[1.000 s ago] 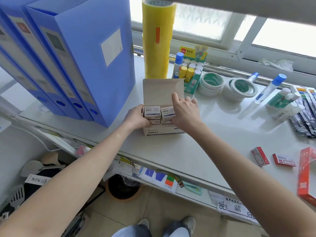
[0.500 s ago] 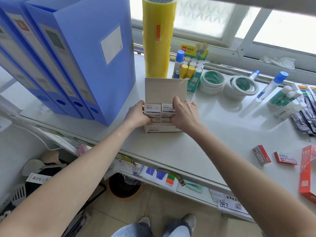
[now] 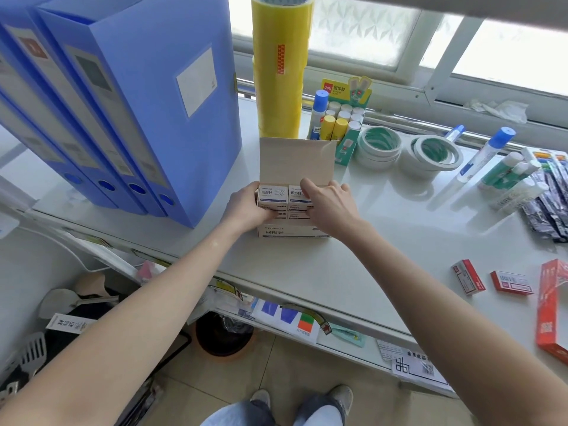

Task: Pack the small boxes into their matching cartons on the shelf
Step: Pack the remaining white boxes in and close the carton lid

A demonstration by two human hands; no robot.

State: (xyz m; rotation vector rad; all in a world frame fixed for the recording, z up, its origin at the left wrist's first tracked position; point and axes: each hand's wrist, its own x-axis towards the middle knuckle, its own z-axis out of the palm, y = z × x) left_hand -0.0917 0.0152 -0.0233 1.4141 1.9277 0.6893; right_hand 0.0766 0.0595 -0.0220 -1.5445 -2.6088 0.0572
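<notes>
A small white carton with its brown lid flap standing open sits on the white shelf. Several small white paper-clip boxes are stacked inside it in two columns. My left hand grips the left side of the stack. My right hand covers the right side, its index finger on the top right box. Two small red boxes lie to the right, near a long red carton.
Blue file boxes stand close on the left. A tall yellow tape stack, a glue-stick display, white tape rolls and glue bottles line the back. Dark packets lie far right. Floor clutter sits below.
The small boxes have sunk lower between my hands into the carton. My right hand's fingers moved down from the lid flap onto the top of the stack.
</notes>
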